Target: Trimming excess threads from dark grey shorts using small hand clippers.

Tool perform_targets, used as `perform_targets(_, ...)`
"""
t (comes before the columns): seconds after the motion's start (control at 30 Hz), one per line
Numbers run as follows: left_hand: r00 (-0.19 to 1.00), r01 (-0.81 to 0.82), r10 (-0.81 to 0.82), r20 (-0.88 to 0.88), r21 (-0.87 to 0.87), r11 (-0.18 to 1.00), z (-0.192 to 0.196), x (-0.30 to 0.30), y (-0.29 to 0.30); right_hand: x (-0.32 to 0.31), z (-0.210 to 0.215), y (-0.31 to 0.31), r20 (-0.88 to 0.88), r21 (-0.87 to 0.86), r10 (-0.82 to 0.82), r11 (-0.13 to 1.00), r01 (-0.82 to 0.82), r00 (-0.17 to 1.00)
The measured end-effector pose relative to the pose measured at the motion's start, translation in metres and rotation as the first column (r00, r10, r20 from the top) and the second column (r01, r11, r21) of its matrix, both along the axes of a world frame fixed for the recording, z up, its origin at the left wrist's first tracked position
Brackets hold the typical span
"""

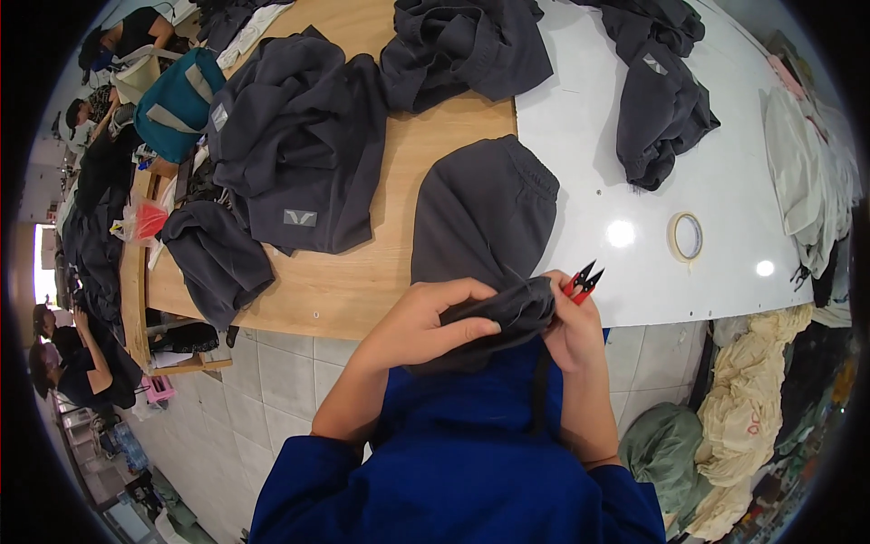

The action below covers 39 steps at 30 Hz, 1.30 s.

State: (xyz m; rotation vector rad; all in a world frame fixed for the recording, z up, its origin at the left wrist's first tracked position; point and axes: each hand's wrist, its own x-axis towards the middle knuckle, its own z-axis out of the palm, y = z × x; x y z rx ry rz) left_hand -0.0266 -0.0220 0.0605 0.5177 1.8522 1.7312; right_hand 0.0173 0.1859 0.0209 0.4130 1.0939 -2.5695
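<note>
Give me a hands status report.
Left hand gripping bunched dark gray garment. Right hand gripping it too, with red snips. Far end on table. Tape roll off right, apart.

Garment workshop, from what's visible.
Dark grey garments [299,145] piled across a wide worktable [344,283], red-handled snips [583,286], cream cloth [748,399] heaped at right, several other people [140,34] along the left side.

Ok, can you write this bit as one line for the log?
left hand: grips dark grey garment | right hand: holds garment, red-handled snips | tape roll: on white tabletop
</note>
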Motion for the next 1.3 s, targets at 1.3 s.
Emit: perform_targets(1.3, 0.894, -0.424, 0.359, 0.267, 0.251, 0.87, 0.003, 0.011, 0.019, 0.016, 0.032, -0.022, -0.682, 0.732, 0.275, 0.248, 0.635, 0.678)
